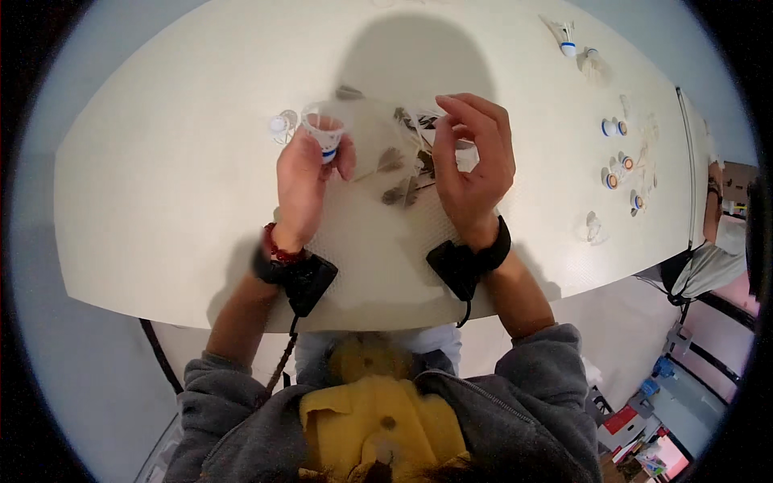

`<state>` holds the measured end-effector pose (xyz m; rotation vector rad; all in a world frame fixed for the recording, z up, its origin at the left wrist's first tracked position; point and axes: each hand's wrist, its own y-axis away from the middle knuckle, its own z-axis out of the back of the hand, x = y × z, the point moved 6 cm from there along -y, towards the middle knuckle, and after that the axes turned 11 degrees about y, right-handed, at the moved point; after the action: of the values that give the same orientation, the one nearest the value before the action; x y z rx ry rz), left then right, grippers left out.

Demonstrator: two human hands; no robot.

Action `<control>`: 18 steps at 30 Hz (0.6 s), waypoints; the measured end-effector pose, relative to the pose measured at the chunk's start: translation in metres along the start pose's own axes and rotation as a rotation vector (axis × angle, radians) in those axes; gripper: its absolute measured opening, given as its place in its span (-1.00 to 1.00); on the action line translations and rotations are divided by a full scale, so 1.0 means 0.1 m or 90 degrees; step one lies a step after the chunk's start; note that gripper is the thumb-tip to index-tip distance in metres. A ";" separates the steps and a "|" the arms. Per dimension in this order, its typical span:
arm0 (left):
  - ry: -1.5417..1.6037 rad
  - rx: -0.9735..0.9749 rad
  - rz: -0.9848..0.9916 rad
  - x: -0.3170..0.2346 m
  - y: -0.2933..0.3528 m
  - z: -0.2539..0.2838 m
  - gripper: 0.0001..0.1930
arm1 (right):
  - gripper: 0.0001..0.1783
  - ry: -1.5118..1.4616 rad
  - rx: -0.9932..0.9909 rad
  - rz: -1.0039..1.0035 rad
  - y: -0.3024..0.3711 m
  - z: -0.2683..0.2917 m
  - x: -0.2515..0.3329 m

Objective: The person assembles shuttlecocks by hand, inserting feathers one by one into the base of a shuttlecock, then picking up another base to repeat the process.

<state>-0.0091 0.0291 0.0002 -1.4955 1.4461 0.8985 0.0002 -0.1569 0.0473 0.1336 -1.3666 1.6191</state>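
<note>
"Feathers [424, 163] are strewn in a loose pile on the table [161, 201]. With that pile taken as the landmark, where is the shuttlecock [329, 151] held?"

"Just left of the pile. It is grasped by the left hand [302, 177] around its blue-banded base, with the ring of the skirt left exposed."

"And the right hand [483, 165]?"

"It is poised over the pile's right side, its fingers curled and its thumb set apart from the palm. Whether anything thin is pinched at the tips cannot be told."

"What could be spoiled from here?"

"The skirt, most likely. If too much pressure were put on it by the left thumb, the thin ribs could be bent or snapped."

"Could the pile be disturbed as well?"

"Easily, it is judged. Light pieces could be scattered by a draught or a quick sweep, and quills could be creased if the right hand were dropped flat onto them."

"Anything else?"

"Farther left of the pile, a second shuttlecock [279, 125] could be knocked by a knuckle. Nearer the body than the pile, a cable [291, 342] is hung from the left wrist device [307, 282]; were it snagged, the grasp could be jerked loose."
</note>
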 end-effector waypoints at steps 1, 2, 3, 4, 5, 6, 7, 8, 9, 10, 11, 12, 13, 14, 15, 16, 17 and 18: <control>-0.004 0.004 0.003 0.01 0.02 0.01 -0.48 | -0.70 -0.003 0.009 -0.015 0.00 0.00 0.00; -0.021 0.014 -0.003 0.02 0.03 0.01 -0.47 | -0.70 -0.003 0.004 -0.020 0.01 0.01 0.00; -0.035 0.026 -0.014 0.02 0.03 -0.01 -0.47 | -0.71 -0.017 0.044 -0.032 0.02 -0.03 -0.01; -0.036 0.031 -0.016 0.03 0.03 -0.01 -0.47 | -0.71 -0.030 0.083 -0.044 0.03 -0.06 -0.02; -0.019 0.010 -0.018 0.03 0.03 0.01 -0.47 | -0.71 -0.029 0.079 -0.042 0.04 -0.06 -0.04; 0.000 -0.013 -0.021 0.05 0.02 0.03 -0.47 | -0.72 0.000 0.119 -0.005 0.06 -0.11 -0.06; 0.003 -0.010 -0.026 0.04 0.01 0.03 -0.47 | -0.72 0.030 0.161 0.032 0.07 -0.16 -0.06; 0.052 0.000 -0.011 0.04 -0.01 0.03 -0.48 | -0.72 0.032 0.159 0.037 0.08 -0.15 -0.08; 0.098 0.006 0.005 0.02 -0.01 0.03 -0.49 | -0.70 0.070 0.191 0.038 0.10 -0.18 -0.08; 0.099 0.003 0.002 -0.01 -0.01 0.02 -0.49 | -0.67 0.109 0.224 0.040 0.12 -0.21 -0.08; 0.150 -0.014 0.031 -0.01 -0.03 0.03 -0.50 | -0.67 0.108 0.225 0.043 0.12 -0.22 -0.07; 0.202 -0.034 0.061 0.00 -0.03 0.04 -0.51 | -0.63 0.108 0.253 0.046 0.12 -0.25 -0.05; 0.228 -0.001 0.076 0.00 -0.03 0.04 -0.50 | -0.59 0.108 0.281 0.047 0.12 -0.28 -0.03; 0.229 -0.005 0.076 -0.01 -0.03 0.03 -0.50 | -0.59 0.107 0.285 0.049 0.12 -0.29 -0.03; 0.237 -0.006 0.082 -0.04 -0.05 0.00 -0.50 | -0.56 0.136 0.317 0.106 0.13 -0.33 0.03; 0.245 -0.006 0.088 -0.05 -0.05 -0.02 -0.49 | -0.54 0.165 0.349 0.164 0.15 -0.37 0.08; 0.246 -0.008 0.089 -0.04 -0.04 0.00 -0.49 | -0.54 0.165 0.351 0.164 0.16 -0.36 0.07; 0.259 -0.006 0.097 0.00 -0.06 0.00 -0.49 | -0.52 0.171 0.367 0.178 0.18 -0.37 0.05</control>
<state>-0.0035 0.0294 0.0007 -1.6582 1.8705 0.7149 0.0024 -0.1227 0.0248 0.0613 -0.7085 2.1473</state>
